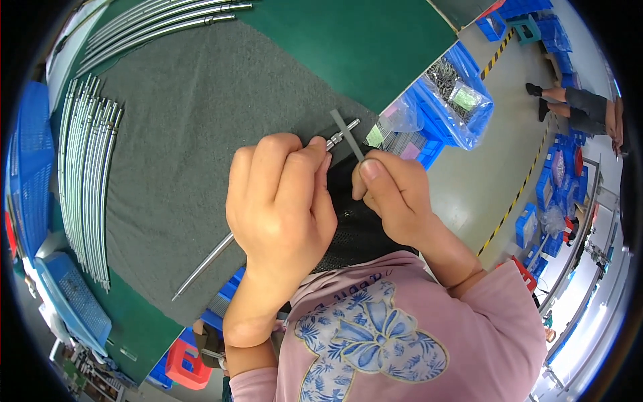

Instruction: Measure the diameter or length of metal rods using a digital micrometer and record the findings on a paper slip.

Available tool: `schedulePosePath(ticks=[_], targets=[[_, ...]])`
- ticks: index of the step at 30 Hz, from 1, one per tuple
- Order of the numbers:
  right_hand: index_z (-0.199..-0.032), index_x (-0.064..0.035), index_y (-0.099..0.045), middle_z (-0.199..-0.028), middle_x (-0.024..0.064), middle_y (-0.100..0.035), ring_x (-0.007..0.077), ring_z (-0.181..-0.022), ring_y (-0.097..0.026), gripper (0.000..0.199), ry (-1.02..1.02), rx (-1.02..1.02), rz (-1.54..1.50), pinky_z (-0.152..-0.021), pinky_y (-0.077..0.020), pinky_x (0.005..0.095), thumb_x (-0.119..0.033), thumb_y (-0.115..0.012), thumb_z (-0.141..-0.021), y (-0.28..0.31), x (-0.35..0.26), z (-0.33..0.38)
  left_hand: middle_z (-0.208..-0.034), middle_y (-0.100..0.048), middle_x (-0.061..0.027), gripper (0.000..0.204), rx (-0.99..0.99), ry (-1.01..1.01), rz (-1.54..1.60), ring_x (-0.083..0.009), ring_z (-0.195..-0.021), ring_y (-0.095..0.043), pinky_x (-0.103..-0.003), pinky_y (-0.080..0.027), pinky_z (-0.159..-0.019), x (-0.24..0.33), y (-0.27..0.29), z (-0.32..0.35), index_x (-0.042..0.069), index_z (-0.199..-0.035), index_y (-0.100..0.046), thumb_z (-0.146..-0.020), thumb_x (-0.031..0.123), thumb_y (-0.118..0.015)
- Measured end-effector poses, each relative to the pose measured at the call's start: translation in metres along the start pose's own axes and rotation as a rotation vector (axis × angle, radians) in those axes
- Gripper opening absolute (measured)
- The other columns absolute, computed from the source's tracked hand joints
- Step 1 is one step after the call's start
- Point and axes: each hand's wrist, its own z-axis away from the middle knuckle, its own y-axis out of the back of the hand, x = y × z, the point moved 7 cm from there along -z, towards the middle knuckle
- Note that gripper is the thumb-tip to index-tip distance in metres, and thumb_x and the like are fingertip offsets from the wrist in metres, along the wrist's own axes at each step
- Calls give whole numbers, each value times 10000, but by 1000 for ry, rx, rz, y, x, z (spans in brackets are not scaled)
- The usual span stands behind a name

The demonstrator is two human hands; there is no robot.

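My left hand (281,194) is closed around a thin metal rod (204,266), which runs slantwise from the lower left up past my fingers. The rod's stepped, grooved end sticks out beyond my fingertips. Between thumb and bent fingers, my right hand (395,194) pinches a flat, narrow grey strip (348,136). That strip crosses the rod near its tip, seemingly touching it. Beneath both lies a dark grey cloth (181,120) spread over the green table. My palm hides the rod's middle part.
Rows of similar metal rods (87,187) lie on the cloth's left side, with more rods (161,27) at the far left. Blue bins (435,127) of small metal parts stand right of the green table (355,47). A blue basket (74,301) sits lower left. Another person (589,110) is at far right.
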Motion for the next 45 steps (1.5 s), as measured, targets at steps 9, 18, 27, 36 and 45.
schedulePosePath(ticks=[9, 18, 27, 36, 45], targets=[[-652, -2, -501, -485, 76, -458, 161, -423, -444, 300, 14, -25, -18, -432, -342, 280, -167, -431, -893, -4, 5, -8, -720, -509, -50, 140, -2, 10, 0, -213, -589, -457, -303, -379, -496, 0, 0, -1, 28, -723, -572, -613, -22, -642], [-630, 5, -485, -468, 57, -450, 118, -401, -416, 302, 115, 53, -52, -399, -322, 263, -151, -457, -887, -7, 5, -15, -720, -513, -55, 145, -59, 15, -13, -214, -587, -458, -302, -381, -490, 0, -1, -2, 24, -722, -577, -598, -30, -629], [-607, 11, -483, -449, 39, -413, 67, -420, -360, 334, -22, 40, -138, -390, -293, 265, -165, -461, -890, -9, 13, -8, -720, -518, -55, 159, -61, -7, -36, -211, -583, -459, -300, -385, -490, 1, -1, -3, 19, -719, -580, -578, -35, -630], [-609, 16, -492, -439, 45, -394, 67, -419, -346, 341, 5, 29, -131, -385, -280, 269, -174, -464, -890, -6, 15, -8, -712, -514, -53, 156, -41, -20, -36, -206, -577, -454, -292, -380, -480, 2, -1, -4, 17, -706, -573, -574, -41, -634], [-631, 19, -533, -454, 46, -437, 77, -421, -383, 332, 3, 2, -175, -396, -304, 254, -180, -468, -889, -8, 12, -17, -701, -509, -49, 152, -43, -23, -45, -201, -564, -445, -291, -374, -472, 2, -1, -4, 14, -704, -572, -578, -45, -634]])
